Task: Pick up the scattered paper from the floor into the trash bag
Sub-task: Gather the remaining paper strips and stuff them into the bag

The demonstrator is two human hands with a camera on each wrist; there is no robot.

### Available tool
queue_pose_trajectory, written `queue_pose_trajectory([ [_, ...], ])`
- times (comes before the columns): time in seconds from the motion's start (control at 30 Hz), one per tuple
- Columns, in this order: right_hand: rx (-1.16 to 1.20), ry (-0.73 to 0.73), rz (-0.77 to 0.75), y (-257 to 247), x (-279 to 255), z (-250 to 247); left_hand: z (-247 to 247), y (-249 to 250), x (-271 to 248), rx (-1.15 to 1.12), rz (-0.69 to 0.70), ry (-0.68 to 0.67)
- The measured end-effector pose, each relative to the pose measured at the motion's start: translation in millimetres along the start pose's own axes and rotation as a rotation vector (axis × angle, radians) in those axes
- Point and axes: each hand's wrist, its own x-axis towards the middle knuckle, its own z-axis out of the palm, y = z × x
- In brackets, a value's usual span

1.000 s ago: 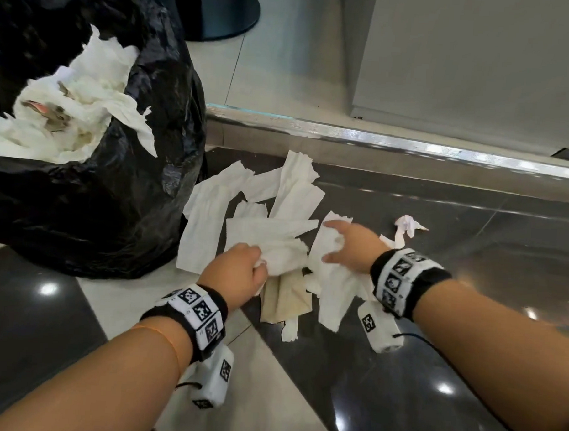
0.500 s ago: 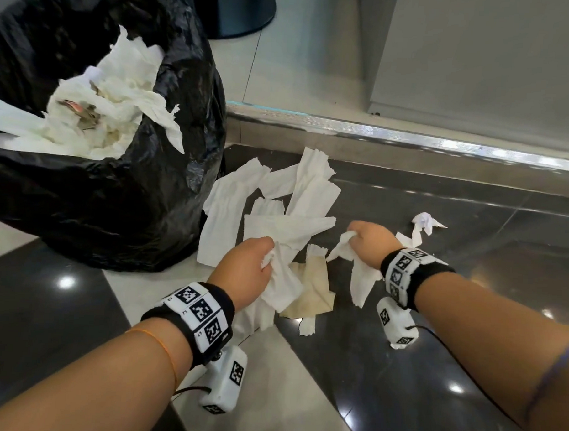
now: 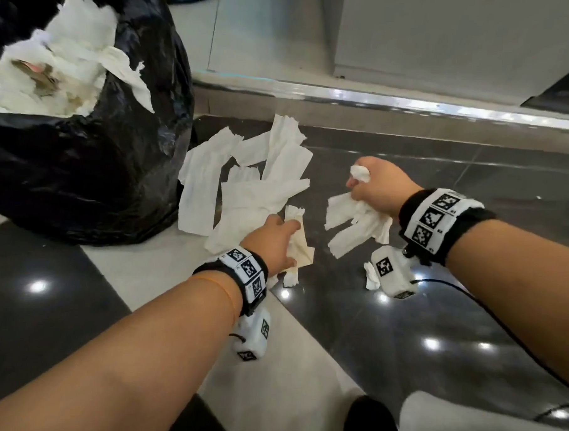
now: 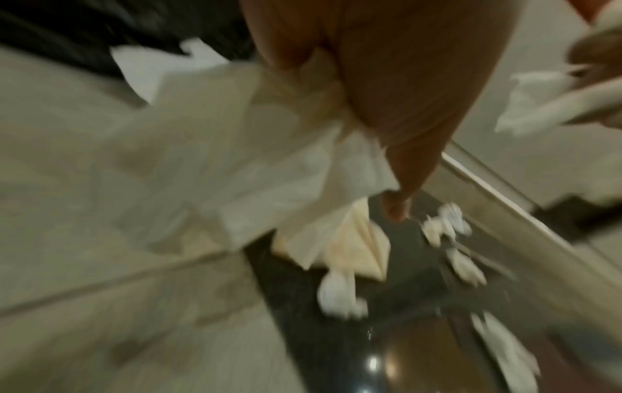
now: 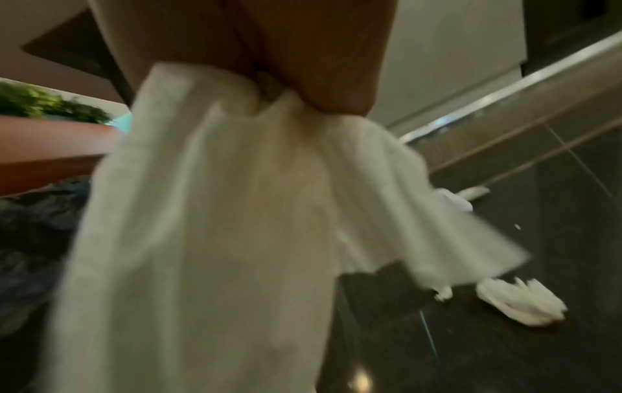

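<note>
White paper strips (image 3: 246, 168) lie scattered on the floor beside the black trash bag (image 3: 92, 174), which holds crumpled paper (image 3: 65, 59). My left hand (image 3: 275, 237) grips a bunch of white paper (image 4: 269, 164) low over the pile, with a yellowish sheet (image 3: 299, 248) beside it. My right hand (image 3: 372, 186) is raised off the floor and grips a wad of white paper strips (image 3: 354, 221) that hang down (image 5: 235, 212). Both wrist views are blurred.
A small scrap (image 3: 370, 277) lies under my right wrist. More scraps (image 5: 525, 300) sit on the dark tiles. A metal threshold strip (image 3: 411, 107) runs across the back, with a grey wall panel (image 3: 447, 43) beyond. My knee (image 3: 482, 426) shows at the bottom right.
My right hand has lifted its paper higher and gathered in the crumpled scrap from the right. My left hand has shifted right, still gripping paper over the yellowish sheet.
</note>
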Motion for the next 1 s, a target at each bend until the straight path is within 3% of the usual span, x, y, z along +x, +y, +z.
queue_pose_trajectory([
  [0.13, -0.137, -0.06, -0.069, 31.7, 6.4, -3.8, 44.4, 4.8, 11.0, 0.205, -0.027, -0.163],
  [0.27, -0.209, -0.031, -0.003, 67.4, 24.2, -26.4, 59.2, 4.3, 20.0, 0.297, -0.099, -0.285],
  [0.4, -0.474, -0.191, 0.031, 105.6, 19.9, -19.2, 52.5, 16.1, 23.4, 0.312, -0.03, -0.181],
  [0.53, -0.572, -0.558, 0.019, 139.3, -10.9, 44.9, 32.7, 31.0, 24.3, 0.131, -0.017, -0.035],
  [0.6, -0.649, -0.645, -0.073, 146.2, -17.8, 72.0, 22.0, 37.5, 26.2, 0.115, -0.022, 0.006],
  [0.7, -0.592, -0.53, -0.174, 130.3, -1.8, 72.8, 13.9, 37.6, 24.4, 0.145, -0.019, 0.059],
  [0.83, -0.34, -0.128, -0.01, 127.1, 51.2, 47.4, 13.2, 25.1, 12.2, 0.03, -0.024, 0.1],
  [0.93, -0.335, -0.065, 0.153, 137.1, 73.4, 44.0, 8.4, 18.8, 1.6, 0.028, -0.069, 0.045],
  [1.0, -0.336, -0.11, 0.238, 143.1, 83.1, 47.9, 5.3, 13.2, -5.7, 0.034, -0.092, 0.042],
])
